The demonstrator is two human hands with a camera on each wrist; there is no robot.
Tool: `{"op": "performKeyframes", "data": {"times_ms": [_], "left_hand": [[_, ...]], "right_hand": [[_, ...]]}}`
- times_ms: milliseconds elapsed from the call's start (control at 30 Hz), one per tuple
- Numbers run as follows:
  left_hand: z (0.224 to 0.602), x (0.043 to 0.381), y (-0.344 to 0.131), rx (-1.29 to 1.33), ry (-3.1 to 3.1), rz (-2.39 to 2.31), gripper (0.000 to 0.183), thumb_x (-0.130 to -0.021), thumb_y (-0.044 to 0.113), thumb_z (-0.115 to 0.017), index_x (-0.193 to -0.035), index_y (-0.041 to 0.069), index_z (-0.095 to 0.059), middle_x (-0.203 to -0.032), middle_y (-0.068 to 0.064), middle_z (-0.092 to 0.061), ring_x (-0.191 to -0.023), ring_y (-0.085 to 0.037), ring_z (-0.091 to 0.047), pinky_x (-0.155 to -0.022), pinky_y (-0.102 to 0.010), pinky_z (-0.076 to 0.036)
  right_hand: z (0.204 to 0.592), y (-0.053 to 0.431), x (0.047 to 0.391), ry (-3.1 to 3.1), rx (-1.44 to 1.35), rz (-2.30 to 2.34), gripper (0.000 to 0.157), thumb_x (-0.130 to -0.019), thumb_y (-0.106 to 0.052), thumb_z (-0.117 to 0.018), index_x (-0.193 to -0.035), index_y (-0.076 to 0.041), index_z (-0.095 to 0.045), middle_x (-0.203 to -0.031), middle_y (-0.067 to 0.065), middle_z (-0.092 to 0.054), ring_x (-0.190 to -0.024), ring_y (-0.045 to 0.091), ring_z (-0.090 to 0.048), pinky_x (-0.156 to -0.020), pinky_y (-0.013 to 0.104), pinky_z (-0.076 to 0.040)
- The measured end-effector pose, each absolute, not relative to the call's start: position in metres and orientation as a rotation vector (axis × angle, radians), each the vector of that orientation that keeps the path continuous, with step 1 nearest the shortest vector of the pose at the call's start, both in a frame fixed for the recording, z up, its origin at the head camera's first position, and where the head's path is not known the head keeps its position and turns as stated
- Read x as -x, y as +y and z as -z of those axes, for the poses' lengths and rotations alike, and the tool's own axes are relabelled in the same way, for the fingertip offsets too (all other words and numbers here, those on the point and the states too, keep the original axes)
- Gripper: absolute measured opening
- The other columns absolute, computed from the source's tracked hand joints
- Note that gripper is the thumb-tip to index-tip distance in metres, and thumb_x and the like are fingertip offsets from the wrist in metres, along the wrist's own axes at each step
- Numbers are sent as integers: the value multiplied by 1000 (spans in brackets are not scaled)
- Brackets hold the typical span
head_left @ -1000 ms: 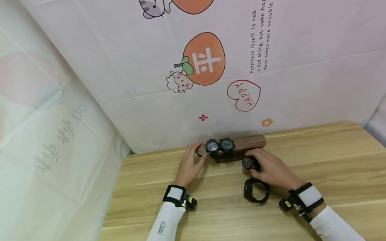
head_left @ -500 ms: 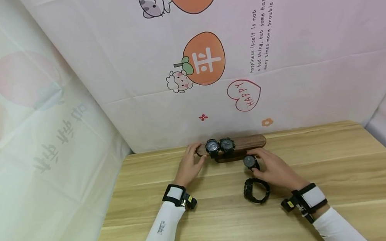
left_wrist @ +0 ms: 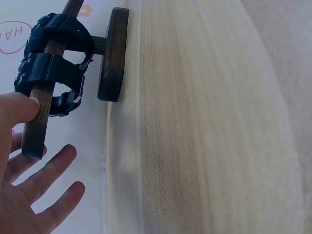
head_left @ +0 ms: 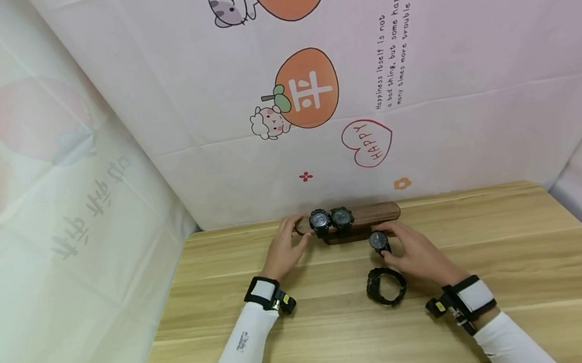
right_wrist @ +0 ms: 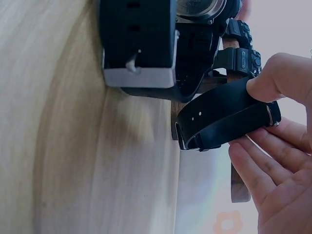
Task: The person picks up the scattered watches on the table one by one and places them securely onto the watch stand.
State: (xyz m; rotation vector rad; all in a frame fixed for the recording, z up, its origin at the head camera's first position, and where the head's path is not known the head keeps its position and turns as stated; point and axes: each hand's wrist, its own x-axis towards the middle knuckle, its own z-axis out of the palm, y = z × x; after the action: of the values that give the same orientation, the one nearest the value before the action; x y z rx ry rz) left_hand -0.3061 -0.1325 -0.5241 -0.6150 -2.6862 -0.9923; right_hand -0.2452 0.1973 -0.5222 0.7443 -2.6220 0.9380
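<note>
A dark wooden watch stand (head_left: 380, 213) is at the back of the table. Two black wristwatches, a left one (head_left: 319, 221) and a right one (head_left: 342, 219), are strapped round its bar. My left hand (head_left: 284, 253) grips the bar's left end, thumb on the wood, as the left wrist view shows. My right hand (head_left: 418, 256) pinches a third black watch (right_wrist: 214, 112) between thumb and fingers, just in front of the stand's right part. Its strap is buckled into a loop. Another looped black watch (head_left: 374, 288) lies on its side on the table, close below my right hand.
The light wooden table (head_left: 337, 329) ends at a white printed cloth (head_left: 249, 179) hanging right behind the stand. More cloth hangs along the left and right sides. The stand's low base (left_wrist: 114, 53) rests near the back edge.
My right hand has moved slightly up and right with its watch, and the dial has turned to face more upward. My left hand, the stand and the other watches have stayed put.
</note>
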Motion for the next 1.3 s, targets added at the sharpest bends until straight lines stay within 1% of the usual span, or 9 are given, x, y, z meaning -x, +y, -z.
{"op": "performKeyframes", "data": {"times_ms": [100, 267, 633, 867, 1100, 1300], "left_hand": [[524, 306, -133, 620, -2683, 992, 57, -95, 35, -60, -146, 21, -38, -142, -2, -44, -121, -18, -49, -96, -37, -49], [524, 307, -133, 623, -2683, 996, 57, -95, 35, -60, -146, 21, -38, -142, -2, -44, -121, -18, -49, -97, -36, -49], [526, 308, -134, 637, -2670, 978, 56, -96, 37, -58, -146, 21, -38, -142, -2, -44, -121, -16, -49, -96, -34, -49], [526, 308, -134, 641, -2664, 982, 56, -96, 37, -58, -146, 21, -38, -142, -2, -44, -121, -17, -49, -96, -34, -49], [524, 307, -133, 631, -2678, 989, 56, -96, 38, -57, -146, 21, -39, -143, 0, -44, -122, -16, -48, -96, -33, -49], [523, 307, -133, 630, -2684, 999, 56, -96, 36, -58, -146, 21, -38, -143, -1, -43, -121, -16, -49, -96, -34, -49]], "right_hand": [[522, 198, 245, -2619, -746, -935, 56, -83, -19, -72, -134, -9, -51, -130, 6, -55, -118, 23, -51, -95, 49, -49], [520, 199, 245, -2603, -749, -933, 55, -82, -16, -72, -132, -7, -51, -128, 9, -56, -117, 26, -51, -94, 51, -48], [517, 202, 244, -2605, -711, -929, 57, -80, -17, -73, -132, -7, -50, -126, 6, -56, -116, 25, -52, -95, 49, -48], [516, 208, 244, -2595, -690, -925, 58, -80, -17, -74, -133, -12, -50, -126, 4, -55, -113, 24, -54, -91, 49, -50], [515, 211, 244, -2586, -685, -924, 59, -79, -16, -74, -132, -9, -50, -125, 6, -56, -112, 27, -54, -91, 51, -50], [515, 215, 244, -2577, -671, -923, 62, -77, -15, -76, -133, -9, -49, -126, 7, -56, -112, 25, -54, -92, 52, -49]]}}
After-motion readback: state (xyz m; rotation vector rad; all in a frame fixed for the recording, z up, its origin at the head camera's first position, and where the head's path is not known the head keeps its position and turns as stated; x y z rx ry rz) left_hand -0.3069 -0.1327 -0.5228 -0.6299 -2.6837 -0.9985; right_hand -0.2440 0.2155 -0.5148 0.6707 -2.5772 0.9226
